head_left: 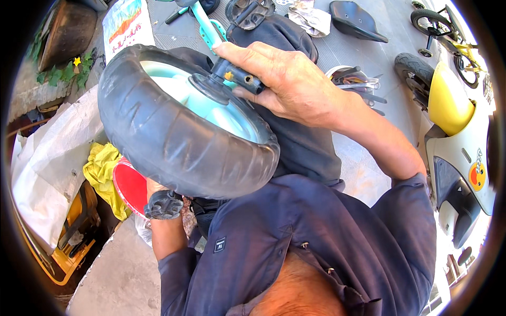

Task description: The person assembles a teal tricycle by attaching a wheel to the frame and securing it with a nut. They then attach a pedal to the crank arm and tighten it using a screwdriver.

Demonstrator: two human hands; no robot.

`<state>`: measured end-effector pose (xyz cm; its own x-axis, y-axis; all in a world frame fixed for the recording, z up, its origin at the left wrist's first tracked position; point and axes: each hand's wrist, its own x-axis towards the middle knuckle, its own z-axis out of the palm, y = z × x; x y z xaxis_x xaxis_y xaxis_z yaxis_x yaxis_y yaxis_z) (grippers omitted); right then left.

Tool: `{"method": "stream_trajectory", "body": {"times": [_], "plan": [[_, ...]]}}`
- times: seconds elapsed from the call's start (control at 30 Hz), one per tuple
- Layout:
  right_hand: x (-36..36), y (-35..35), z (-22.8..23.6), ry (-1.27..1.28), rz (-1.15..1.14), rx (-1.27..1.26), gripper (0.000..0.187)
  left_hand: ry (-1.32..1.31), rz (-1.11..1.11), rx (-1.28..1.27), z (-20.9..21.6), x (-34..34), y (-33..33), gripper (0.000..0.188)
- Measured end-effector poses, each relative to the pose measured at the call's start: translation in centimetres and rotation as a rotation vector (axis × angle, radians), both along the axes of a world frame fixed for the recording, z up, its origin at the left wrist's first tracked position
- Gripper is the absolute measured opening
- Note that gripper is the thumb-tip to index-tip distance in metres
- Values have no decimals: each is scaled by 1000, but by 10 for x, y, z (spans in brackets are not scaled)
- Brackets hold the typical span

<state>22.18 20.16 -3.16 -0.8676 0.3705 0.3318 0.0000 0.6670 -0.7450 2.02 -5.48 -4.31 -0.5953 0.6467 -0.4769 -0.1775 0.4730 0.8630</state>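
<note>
A small wheel with a ribbed black tyre and pale turquoise hub is held tilted above my lap. My right hand is closed around a scuffed black tube at the wheel's hub, fingers over it and thumb below. Behind the tyre's lower side lies my left hand; its fingers are hidden, and a dark crumpled band circles that wrist. A turquoise metal bar extends away just beyond the tube.
A red round basin and yellow cloth lie at left. Beyond my right forearm stands a container of tools. A black saddle-shaped part lies far off. A yellow-and-white ride-on vehicle stands at right.
</note>
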Motion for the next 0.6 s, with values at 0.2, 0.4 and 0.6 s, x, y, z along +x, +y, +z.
{"method": "stream_trajectory", "body": {"times": [0.2,0.4,0.6], "plan": [[-16,9,-1,212,10,-29,39,14,5,-5,8,-2,1,42],[-16,27,10,-31,152,-324,29,1,-5,0,-1,-5,1,42],[-18,30,20,-118,194,-600,36,16,2,-11,10,-5,-1,42]]}}
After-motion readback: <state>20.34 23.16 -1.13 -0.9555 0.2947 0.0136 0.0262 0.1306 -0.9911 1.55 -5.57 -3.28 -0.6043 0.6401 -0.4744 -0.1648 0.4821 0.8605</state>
